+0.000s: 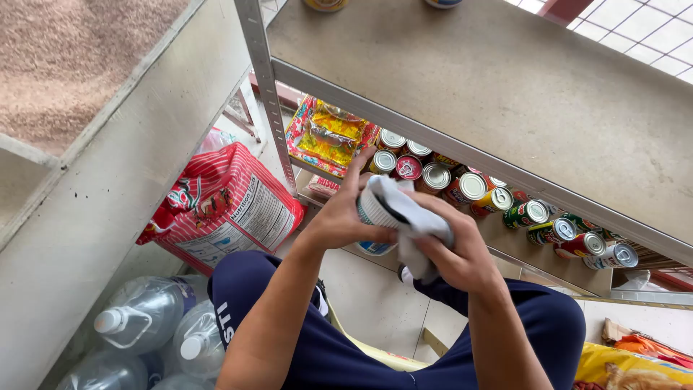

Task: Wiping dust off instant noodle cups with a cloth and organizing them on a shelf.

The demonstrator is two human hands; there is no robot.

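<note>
While the person is sitting low before a metal shelf unit (462, 155), the left hand (339, 217) is gripping a white can (374, 211) by its side, fingers wrapped round the body and the top tilted toward the camera. Over that top the right hand (456, 253) is pressing a pale cloth (413, 217), clenched on the bunched fabric with the loose end hanging down below the palm. Both hands are meeting just off the front edge of the lower shelf, above the person's dark blue trousers (325, 339).

Judging by the scene, the wiping is somewhere in the middle: one can is being cleaned, and whether its lid is already clean cannot be told, since the cloth is covering most of it. A row of cans (498, 202) is standing along the lower shelf's front edge, running toward its right end; which of them have been wiped cannot be told.

Both forearms are reaching forward and up from the lap, elbows bent, wrists angling inward toward each other so that the can is sitting between them.

At the shelf's left end a yellow and red packet (328, 137) is lying. On the floor to the left a red striped sack (224, 206) is leaning, with clear water jugs (144, 314) near the bottom left corner.
</note>
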